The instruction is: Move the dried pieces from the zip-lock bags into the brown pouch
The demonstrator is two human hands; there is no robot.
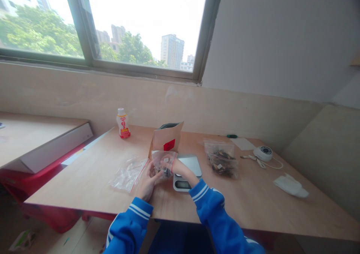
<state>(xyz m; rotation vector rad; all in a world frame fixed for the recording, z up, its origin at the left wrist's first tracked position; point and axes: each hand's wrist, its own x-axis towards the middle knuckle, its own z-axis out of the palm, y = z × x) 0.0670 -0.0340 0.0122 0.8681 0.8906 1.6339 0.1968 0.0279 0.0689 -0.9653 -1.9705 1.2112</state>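
Note:
A small clear zip bag (164, 158) with a red seal line stands between my hands, dark bits and a small white label showing inside. My left hand (147, 181) is closed round its left side, thumb towards the front. My right hand (177, 167) reaches in at the bag's right, its fingers bent and partly behind the plastic; what they pinch is hidden. Under my right wrist lies a silver kitchen scale (191, 166). Behind the bag stands an open brown paper pouch (166, 137) with a red label. Crumpled clear zip bags (126, 174) lie left of my left hand.
Filled zip bags (222, 160) of dark pieces lie right of the scale. Farther right are a white dome camera (263, 153) with its cable, a paper sheet (243, 144), a green-handled tool (232, 136) and a white tissue (290, 185). A drink bottle (123, 123) stands back left.

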